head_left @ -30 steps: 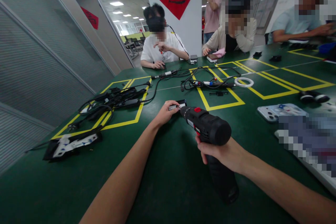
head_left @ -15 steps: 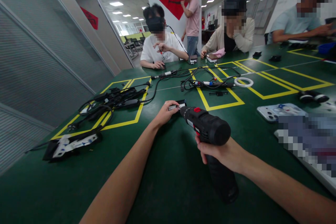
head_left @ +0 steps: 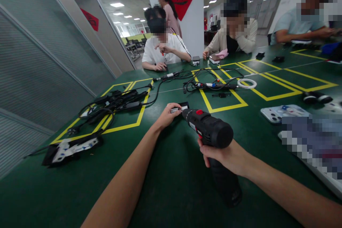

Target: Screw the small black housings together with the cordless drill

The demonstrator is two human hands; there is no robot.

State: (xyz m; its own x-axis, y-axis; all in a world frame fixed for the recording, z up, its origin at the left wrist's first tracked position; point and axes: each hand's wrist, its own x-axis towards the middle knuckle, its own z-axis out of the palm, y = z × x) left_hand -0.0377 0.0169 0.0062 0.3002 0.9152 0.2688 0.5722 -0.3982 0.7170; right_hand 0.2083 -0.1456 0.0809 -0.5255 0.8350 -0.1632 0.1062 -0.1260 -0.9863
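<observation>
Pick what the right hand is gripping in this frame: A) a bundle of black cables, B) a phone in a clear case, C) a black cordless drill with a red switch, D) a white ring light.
C. The right hand is wrapped around the handle of the black cordless drill, whose tip points at the small black part that the left hand steadies on the green table.

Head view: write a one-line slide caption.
Right hand aims a black cordless drill at a small part pinned by the left hand on a green table.

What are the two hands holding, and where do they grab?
The right hand grips the black drill by its handle. The left hand pinches the near end of a small black and silver part on the table.
</observation>
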